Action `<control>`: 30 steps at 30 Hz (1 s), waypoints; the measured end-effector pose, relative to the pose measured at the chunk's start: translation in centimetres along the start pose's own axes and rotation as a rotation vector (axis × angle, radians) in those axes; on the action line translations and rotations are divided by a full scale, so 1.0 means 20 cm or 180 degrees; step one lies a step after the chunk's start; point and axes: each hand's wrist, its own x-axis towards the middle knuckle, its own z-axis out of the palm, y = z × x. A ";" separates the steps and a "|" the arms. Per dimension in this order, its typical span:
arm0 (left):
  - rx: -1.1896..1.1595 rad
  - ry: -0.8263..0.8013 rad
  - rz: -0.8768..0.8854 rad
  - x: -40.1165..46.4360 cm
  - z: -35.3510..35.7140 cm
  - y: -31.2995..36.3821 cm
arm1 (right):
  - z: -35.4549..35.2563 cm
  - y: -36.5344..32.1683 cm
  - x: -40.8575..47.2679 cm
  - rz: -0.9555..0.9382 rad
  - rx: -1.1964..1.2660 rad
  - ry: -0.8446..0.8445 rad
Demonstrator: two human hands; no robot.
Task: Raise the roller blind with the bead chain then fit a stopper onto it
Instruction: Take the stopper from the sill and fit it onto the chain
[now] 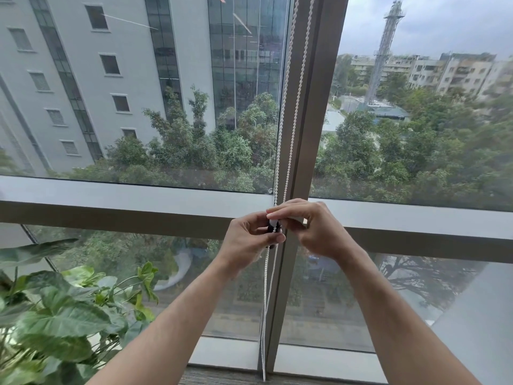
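— Chain (287, 129) hangs vertical by the mullion (308, 134), running down between my hands.
— Grip?
— Left hand (249, 240) pinches the dark stopper (273, 227) onto the beads; right hand (311, 226) curls over its top, probably pressing. Head view only.

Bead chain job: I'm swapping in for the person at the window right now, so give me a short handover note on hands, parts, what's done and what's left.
Left hand: grips a small dark stopper against the bead chain.
Right hand: fingers curled over the same spot, pinching chain and stopper from the other side.
Chain hangs in two strands beside the window mullion, at crossbar height.
Done: no blind covers the glass in view, so it looks raised.
Left: finish seating the stopper; whether it is closed is hidden by the fingers.
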 end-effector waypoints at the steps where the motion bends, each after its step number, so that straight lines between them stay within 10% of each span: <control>1: -0.0029 -0.0019 -0.0032 0.00 0.00 0.00 | 0.00 0.00 0.00 -0.0012 -0.0022 -0.0030; 30: 0.0154 -0.0133 -0.0199 -0.01 -0.01 0.05 | -0.02 -0.03 0.03 0.0053 -0.0400 -0.0321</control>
